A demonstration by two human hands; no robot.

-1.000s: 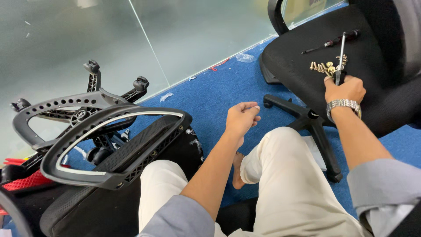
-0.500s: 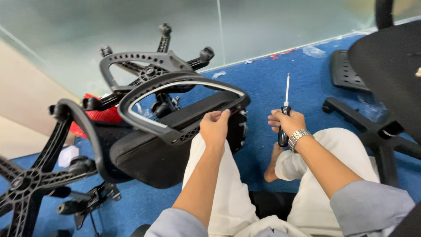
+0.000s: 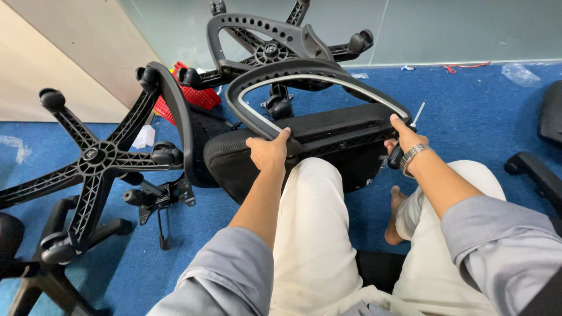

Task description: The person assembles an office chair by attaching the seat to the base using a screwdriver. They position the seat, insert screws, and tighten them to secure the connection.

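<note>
In the middle of the frame the left hand (image 3: 267,151) is clamped on the near left curve of a black loop armrest (image 3: 316,96), its fingers wrapped over the rim and the thumb pointing toward the centre. The armrest rises from an upturned black chair seat (image 3: 304,146) that lies across the person's knees, touching the cream trousers (image 3: 316,234). At centre right the right hand (image 3: 404,140) is closed around the dark handle of a screwdriver (image 3: 410,131), whose thin metal shaft pokes up and to the right past the fingers; the thumb of that hand presses against the right end of the armrest where it meets the seat. A metal wristwatch (image 3: 413,155) sits on that wrist, and both forearms come out of grey sleeves (image 3: 503,246) at the bottom of the frame. A bare foot (image 3: 395,219) rests on the blue carpet (image 3: 480,129) just right of centre, between the legs. In the upper centre, behind the seat, a second black armrest (image 3: 257,35) and a star base with castors (image 3: 351,42) lie tangled together. At the left of the frame another five-armed star base (image 3: 96,158) stands tilted, its castor (image 3: 51,99) up in the air, and a black metal mechanism (image 3: 158,196) lies on the carpet just beside it. A red plastic basket (image 3: 196,96) shows behind the chair parts in the upper left, near the beige wall (image 3: 64,58). At the right edge part of another chair base (image 3: 535,175) is in view, well apart from the hands.
</note>
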